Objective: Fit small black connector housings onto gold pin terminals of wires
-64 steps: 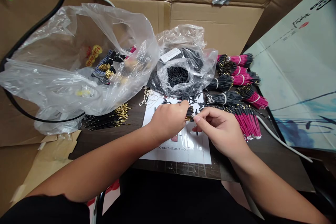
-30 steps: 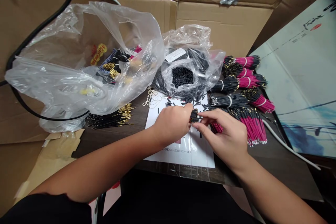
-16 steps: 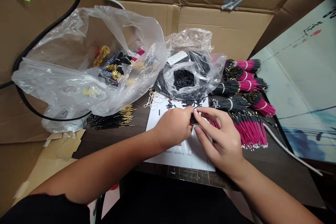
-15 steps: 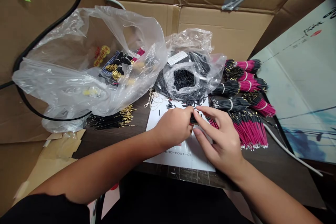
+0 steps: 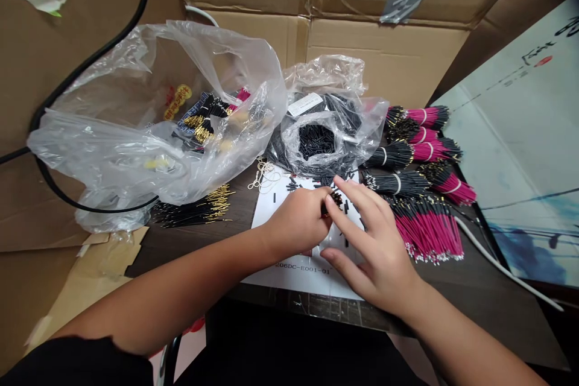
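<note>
My left hand [image 5: 296, 223] is closed on a small bundle of black wires with gold tips [image 5: 333, 202], held over a white printed sheet [image 5: 298, 271]. My right hand [image 5: 375, 247] rests just beyond it with fingers spread, its index fingertip close beside the bundle. Short black tubes [image 5: 316, 181] lie scattered across the top of the sheet and around my right fingers. More of these tubes fill a clear plastic bag [image 5: 312, 142] just behind the sheet.
Bundled pink-and-black wires [image 5: 427, 235] lie to the right, and loose gold-tipped wires [image 5: 194, 210] lie to the left. A large clear bag [image 5: 136, 145] sits back left, with rubber bands [image 5: 265, 176] near the sheet. Cardboard [image 5: 384, 60] stands behind, a printed board [image 5: 520, 132] right.
My right hand has let go of the bundle, and its fingers have spread out and dropped toward the sheet. My left hand still holds the bundle. The view has shifted slightly.
</note>
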